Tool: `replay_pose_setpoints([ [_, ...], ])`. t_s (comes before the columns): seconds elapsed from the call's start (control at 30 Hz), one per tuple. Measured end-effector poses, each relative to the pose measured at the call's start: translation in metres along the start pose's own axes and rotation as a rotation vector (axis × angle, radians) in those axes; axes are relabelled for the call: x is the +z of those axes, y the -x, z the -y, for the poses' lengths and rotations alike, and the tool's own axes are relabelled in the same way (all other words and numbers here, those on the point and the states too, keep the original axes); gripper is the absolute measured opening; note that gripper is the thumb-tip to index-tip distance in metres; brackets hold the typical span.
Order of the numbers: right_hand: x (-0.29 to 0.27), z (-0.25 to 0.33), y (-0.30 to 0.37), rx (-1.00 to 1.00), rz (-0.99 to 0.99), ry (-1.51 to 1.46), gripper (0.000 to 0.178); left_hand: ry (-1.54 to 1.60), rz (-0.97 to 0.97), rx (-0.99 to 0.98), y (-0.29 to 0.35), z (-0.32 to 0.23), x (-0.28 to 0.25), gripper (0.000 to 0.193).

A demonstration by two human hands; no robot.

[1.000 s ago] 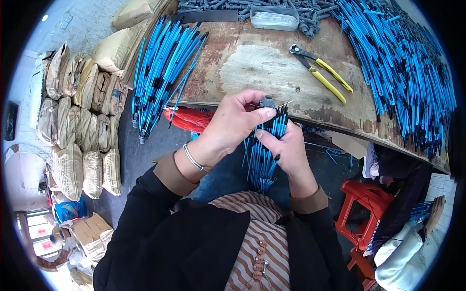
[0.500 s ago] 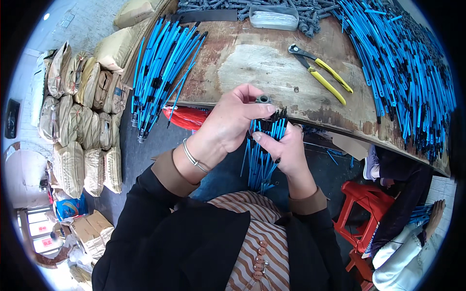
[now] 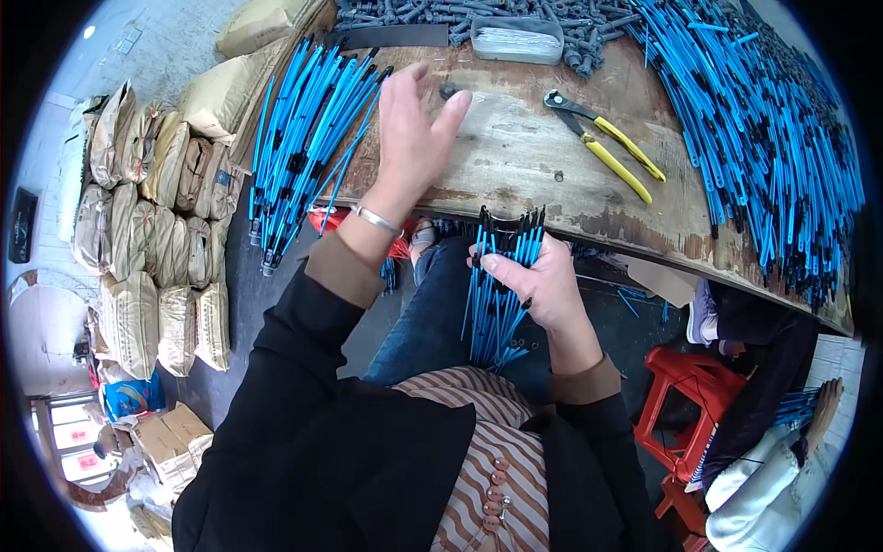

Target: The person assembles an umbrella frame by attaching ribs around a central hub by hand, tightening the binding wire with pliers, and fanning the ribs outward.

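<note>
My right hand (image 3: 544, 283) is closed round a bundle of thin blue rods with black tips (image 3: 497, 324), just in front of the table's near edge. The black tips point up towards the table; the blue ends fan out below the fist. Over the table my left hand (image 3: 412, 133) is raised with thumb and fingers spread, holding nothing. A small dark grey piece (image 3: 448, 90), blurred, shows between its thumb and fingertips, apparently loose; whether it touches the table I cannot tell. Pliers with yellow handles (image 3: 614, 152) lie on the wooden table (image 3: 515, 166), right of the left hand.
Another pile of blue rods (image 3: 308, 129) overhangs the table's left end. A larger heap (image 3: 763, 156) covers the right side. Grey plastic fittings (image 3: 395, 13) and a clear tray of thin pieces (image 3: 517, 41) lie at the back. A red stool (image 3: 685, 405) and another person are at right.
My left hand has left the bundle, moved up and left over the table, and opened, letting go of the grey fitting it held. My right hand keeps its grip on the rods.
</note>
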State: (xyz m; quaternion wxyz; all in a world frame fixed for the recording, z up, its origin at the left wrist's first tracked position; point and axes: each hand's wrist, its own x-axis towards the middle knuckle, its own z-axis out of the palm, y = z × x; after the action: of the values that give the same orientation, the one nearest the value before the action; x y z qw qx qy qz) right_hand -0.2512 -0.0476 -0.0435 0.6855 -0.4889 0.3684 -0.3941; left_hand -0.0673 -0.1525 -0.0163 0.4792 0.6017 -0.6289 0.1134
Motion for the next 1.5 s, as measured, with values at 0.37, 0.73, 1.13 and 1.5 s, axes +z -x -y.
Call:
replay_pose_setpoints([
  [0.37,0.004,0.001,0.002,-0.048,0.157,-0.039,0.024,0.995,1.216,-0.090,0.010,-0.015,-0.078,0.010],
  [0.73,0.008,-0.005,0.005,0.000,0.060,-0.127,0.033,0.397,0.858,-0.078,0.027,-0.062,-0.102,0.019],
  [1.13,0.006,0.009,0.009,-0.078,0.125,-0.014,0.028,1.217,0.826,-0.653,0.069,-0.044,-0.091,0.040],
  [1.5,-0.007,0.013,0.012,-0.269,0.108,0.802,0.039,1.244,1.066,-0.991,0.072,-0.072,-0.080,0.043],
])
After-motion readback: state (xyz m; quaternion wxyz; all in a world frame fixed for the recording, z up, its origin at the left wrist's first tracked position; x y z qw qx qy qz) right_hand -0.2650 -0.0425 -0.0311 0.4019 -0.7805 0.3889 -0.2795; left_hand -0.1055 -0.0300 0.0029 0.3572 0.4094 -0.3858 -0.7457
